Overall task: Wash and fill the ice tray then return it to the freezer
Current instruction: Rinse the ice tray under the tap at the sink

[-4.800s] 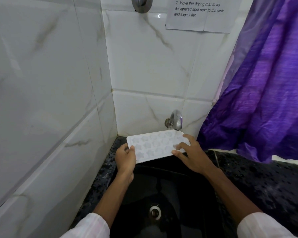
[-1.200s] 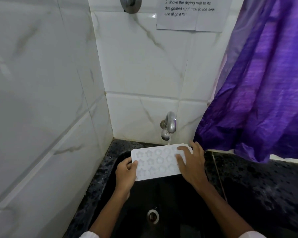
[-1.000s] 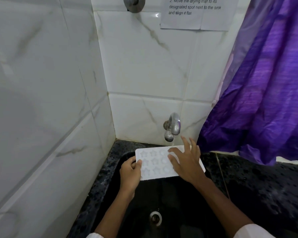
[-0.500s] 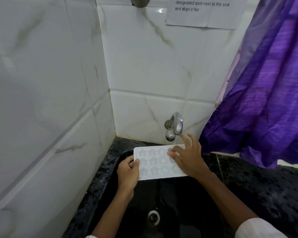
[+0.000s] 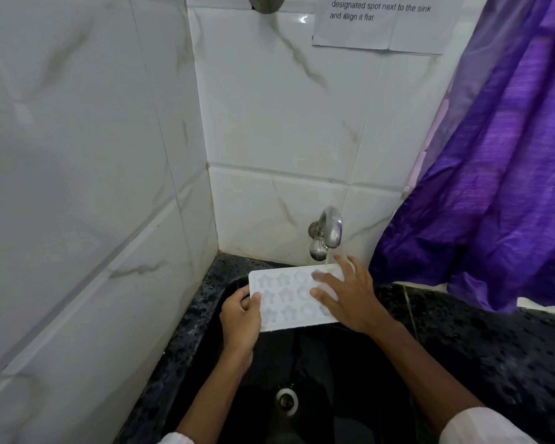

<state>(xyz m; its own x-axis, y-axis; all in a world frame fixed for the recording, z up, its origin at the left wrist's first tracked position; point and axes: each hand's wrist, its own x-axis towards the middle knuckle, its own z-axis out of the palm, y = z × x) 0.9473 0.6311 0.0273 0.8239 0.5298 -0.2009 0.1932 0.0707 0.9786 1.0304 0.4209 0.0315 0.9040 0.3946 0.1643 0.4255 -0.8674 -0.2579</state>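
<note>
A white ice tray (image 5: 284,296) with star-shaped and round moulds is held flat over the black sink (image 5: 334,373), just under the chrome tap (image 5: 329,232). A thin stream of water runs from the tap onto the tray's far right end. My left hand (image 5: 242,318) grips the tray's left edge, thumb on top. My right hand (image 5: 346,294) lies on the tray's right half with fingers spread and fairly straight, covering those moulds.
White marble-look tiles form the wall to the left (image 5: 77,187) and behind the sink. A purple curtain (image 5: 500,174) hangs at the right over the speckled black counter (image 5: 494,341). A paper note (image 5: 378,20) is stuck high on the back wall. The sink drain (image 5: 287,401) sits below.
The tray has come down from in front of the tap to under its spout. My right hand slid from the tray's right edge onto its top and rubs across the moulds.
</note>
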